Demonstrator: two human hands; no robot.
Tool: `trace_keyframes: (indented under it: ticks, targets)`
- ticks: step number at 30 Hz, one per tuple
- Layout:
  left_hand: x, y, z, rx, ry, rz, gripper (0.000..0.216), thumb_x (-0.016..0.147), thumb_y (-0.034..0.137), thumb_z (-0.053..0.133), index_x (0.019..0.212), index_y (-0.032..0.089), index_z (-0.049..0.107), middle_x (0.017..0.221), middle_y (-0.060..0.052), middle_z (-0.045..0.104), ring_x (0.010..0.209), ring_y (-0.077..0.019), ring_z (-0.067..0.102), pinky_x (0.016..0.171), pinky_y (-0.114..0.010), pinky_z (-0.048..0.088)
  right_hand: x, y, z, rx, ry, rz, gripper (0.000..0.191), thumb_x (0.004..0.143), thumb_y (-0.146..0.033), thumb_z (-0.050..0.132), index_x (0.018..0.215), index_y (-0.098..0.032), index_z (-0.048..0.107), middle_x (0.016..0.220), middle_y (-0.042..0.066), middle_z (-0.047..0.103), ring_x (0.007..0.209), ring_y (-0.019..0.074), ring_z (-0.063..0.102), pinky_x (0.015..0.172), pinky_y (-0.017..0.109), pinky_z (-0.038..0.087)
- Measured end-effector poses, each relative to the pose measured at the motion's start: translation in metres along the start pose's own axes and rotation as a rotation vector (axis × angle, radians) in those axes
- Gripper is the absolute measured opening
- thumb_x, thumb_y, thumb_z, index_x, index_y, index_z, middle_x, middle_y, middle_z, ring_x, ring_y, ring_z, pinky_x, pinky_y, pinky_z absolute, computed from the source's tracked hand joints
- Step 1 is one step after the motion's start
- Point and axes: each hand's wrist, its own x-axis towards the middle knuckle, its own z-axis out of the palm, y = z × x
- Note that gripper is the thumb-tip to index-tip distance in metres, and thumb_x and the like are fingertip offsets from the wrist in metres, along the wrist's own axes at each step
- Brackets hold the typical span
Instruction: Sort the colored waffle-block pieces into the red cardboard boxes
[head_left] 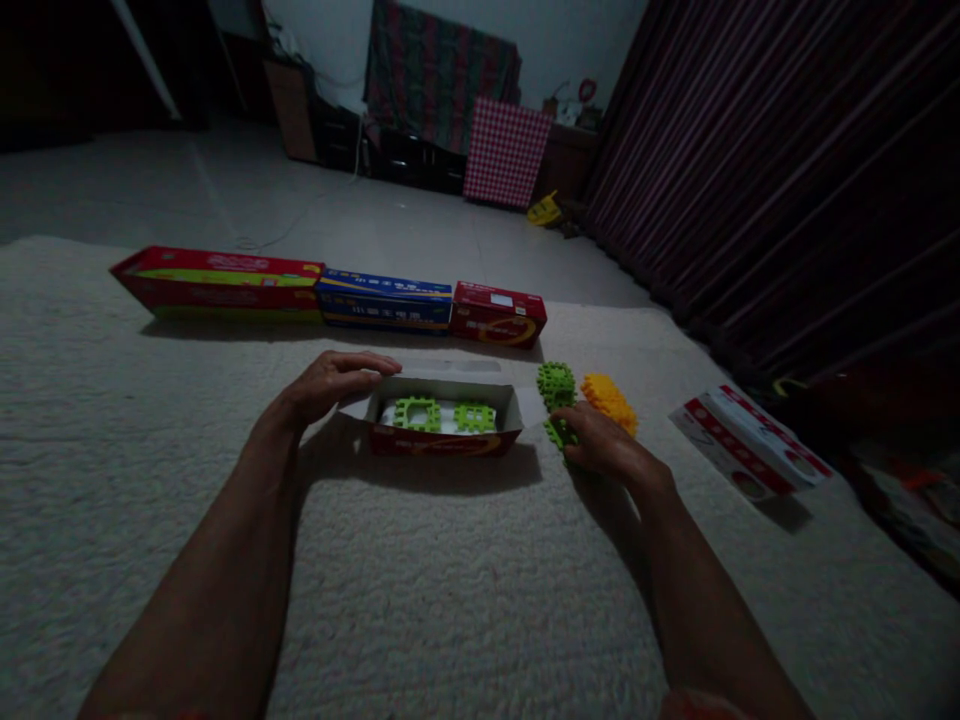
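Head view: an open red box (442, 442) lies crosswise on the pale rug (450, 600), between the two hands. Inside it, two flat green lattice pieces (417, 413) lie side by side on the white bottom.

The left hand (330, 385) rests at the box's left end. Its fingers are stretched out and loose, with the tips lying on the top edge, and nothing is gripped.

The right hand (604, 445) is just beyond the box's right end, apart from it. Its fingers are curled onto a loose green piece (559, 432) that sits on the rug. A green cube-like block (556, 382) and a heap of yellow pieces (609, 398) lie just behind that hand.

Further back, three closed boxes stand end to end in a row: a long red one (217, 285), a blue one (385, 302) and a short red one (497, 315). Well off to the right lies a white and red box (750, 442).
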Motion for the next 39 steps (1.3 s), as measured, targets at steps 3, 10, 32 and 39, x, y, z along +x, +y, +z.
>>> trace_keyframes:
  ticks: [3, 10, 32, 39]
  targets:
    - [0.000, 0.002, 0.001, 0.002, 0.007, 0.009, 0.024, 0.069, 0.040, 0.079, 0.088, 0.026, 0.083, 0.108, -0.008, 0.078, 0.113, -0.0297, 0.066, 0.103, -0.042, 0.049, 0.002, -0.001, 0.001, -0.010, 0.019, -0.047, 0.046, 0.079, -0.013, 0.067, 0.124, -0.017, 0.067, 0.120, 0.015, 0.063, 0.109, 0.0292, 0.061, 0.094, 0.039, 0.047]
    - [0.000, 0.002, 0.001, 0.015, 0.015, -0.022, 0.026, 0.067, 0.042, 0.080, 0.088, 0.027, 0.083, 0.111, -0.007, 0.078, 0.116, -0.0305, 0.066, 0.106, -0.043, 0.047, 0.001, -0.002, 0.002, 0.018, 0.037, -0.091, 0.039, 0.078, -0.016, 0.069, 0.117, -0.017, 0.068, 0.121, 0.016, 0.062, 0.110, 0.0288, 0.061, 0.097, 0.041, 0.048]
    - [-0.001, 0.002, 0.002, -0.009, 0.018, -0.031, 0.030, 0.066, 0.044, 0.081, 0.088, 0.024, 0.083, 0.110, -0.009, 0.078, 0.111, -0.0300, 0.066, 0.099, -0.043, 0.051, 0.001, -0.050, -0.075, 0.170, 0.308, -0.433, 0.037, 0.077, -0.032, 0.078, 0.108, -0.022, 0.062, 0.110, 0.008, 0.064, 0.097, 0.0221, 0.063, 0.085, 0.034, 0.050]
    - [0.000, 0.000, 0.001, -0.025, -0.003, -0.013, 0.027, 0.068, 0.041, 0.080, 0.089, 0.024, 0.083, 0.107, -0.008, 0.078, 0.109, -0.0287, 0.067, 0.098, -0.043, 0.051, 0.018, -0.104, -0.060, 0.101, 0.136, -0.466, 0.035, 0.077, -0.026, 0.077, 0.108, -0.022, 0.060, 0.111, 0.007, 0.063, 0.099, 0.0219, 0.060, 0.085, 0.033, 0.047]
